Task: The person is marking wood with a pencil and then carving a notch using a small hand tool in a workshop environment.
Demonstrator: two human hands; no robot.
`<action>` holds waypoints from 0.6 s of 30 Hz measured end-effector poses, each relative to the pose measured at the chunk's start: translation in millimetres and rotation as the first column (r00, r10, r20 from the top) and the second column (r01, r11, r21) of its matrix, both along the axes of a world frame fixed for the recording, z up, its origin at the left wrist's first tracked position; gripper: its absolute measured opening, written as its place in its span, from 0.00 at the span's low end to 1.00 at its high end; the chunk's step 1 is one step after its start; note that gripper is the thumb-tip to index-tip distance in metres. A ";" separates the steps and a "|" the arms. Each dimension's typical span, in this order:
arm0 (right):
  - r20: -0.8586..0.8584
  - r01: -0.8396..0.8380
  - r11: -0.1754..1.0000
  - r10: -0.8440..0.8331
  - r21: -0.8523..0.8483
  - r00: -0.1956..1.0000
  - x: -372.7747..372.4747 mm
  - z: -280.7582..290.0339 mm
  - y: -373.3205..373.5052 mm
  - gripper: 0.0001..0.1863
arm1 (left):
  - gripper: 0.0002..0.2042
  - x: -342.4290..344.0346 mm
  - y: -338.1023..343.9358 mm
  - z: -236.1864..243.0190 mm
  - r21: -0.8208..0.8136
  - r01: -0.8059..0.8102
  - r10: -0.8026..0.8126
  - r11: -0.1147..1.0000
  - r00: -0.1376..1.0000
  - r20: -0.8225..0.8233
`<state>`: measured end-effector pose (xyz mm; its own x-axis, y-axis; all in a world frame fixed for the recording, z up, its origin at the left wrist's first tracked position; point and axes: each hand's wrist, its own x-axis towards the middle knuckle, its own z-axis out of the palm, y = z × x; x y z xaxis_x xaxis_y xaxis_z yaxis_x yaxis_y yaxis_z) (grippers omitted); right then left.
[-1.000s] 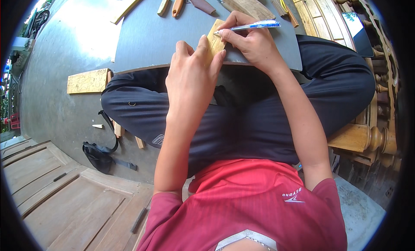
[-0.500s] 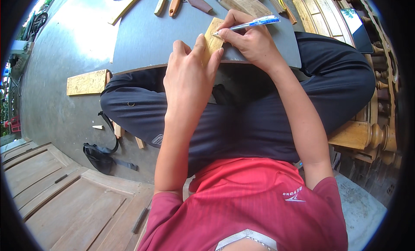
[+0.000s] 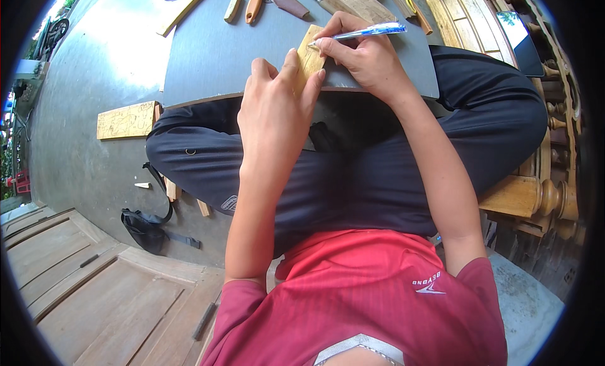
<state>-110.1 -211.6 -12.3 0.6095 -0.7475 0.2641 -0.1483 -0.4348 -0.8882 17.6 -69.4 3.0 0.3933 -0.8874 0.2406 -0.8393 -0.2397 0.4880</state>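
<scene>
A small, pale block of wood [image 3: 310,62] lies slanted at the near edge of the grey board [image 3: 214,63]. My left hand [image 3: 272,111] is closed on its near end, with the thumb along the right side and the fingers along the left. Part of the block is hidden beneath that hand. Pinched in my right hand [image 3: 368,60] is a clear and blue ballpoint pen [image 3: 381,29], its tip on the block's upper face near the far end. Faint drawn lines show on the wood there.
Beyond my hands, the board carries a small wood piece [image 3: 233,8], an orange-handled tool [image 3: 254,5], a brown piece [image 3: 287,3] and a larger wood block [image 3: 356,4]. On the floor at left are a plank with drawn lines [image 3: 126,120] and a black bag [image 3: 145,230].
The pen tip has shifted slightly toward the block's far end, with my right hand moving a little along. My left hand and the block look the same.
</scene>
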 end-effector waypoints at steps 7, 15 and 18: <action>-0.018 0.004 0.999 -0.005 -0.033 1.000 0.5 -0.3 0.8 0.12 | 0.23 0.5 -0.8 -0.4 -0.011 0.001 -0.001 1.000 1.000 -0.007; -0.016 0.005 0.999 -0.005 -0.046 1.000 -0.1 -0.3 0.5 0.12 | 0.24 0.7 -0.3 -0.7 -0.010 0.005 -0.005 1.000 1.000 0.000; -0.019 0.005 0.999 -0.006 -0.042 1.000 -1.1 0.7 0.7 0.12 | 0.24 0.4 -0.4 -0.3 -0.006 0.001 -0.001 1.000 1.000 0.000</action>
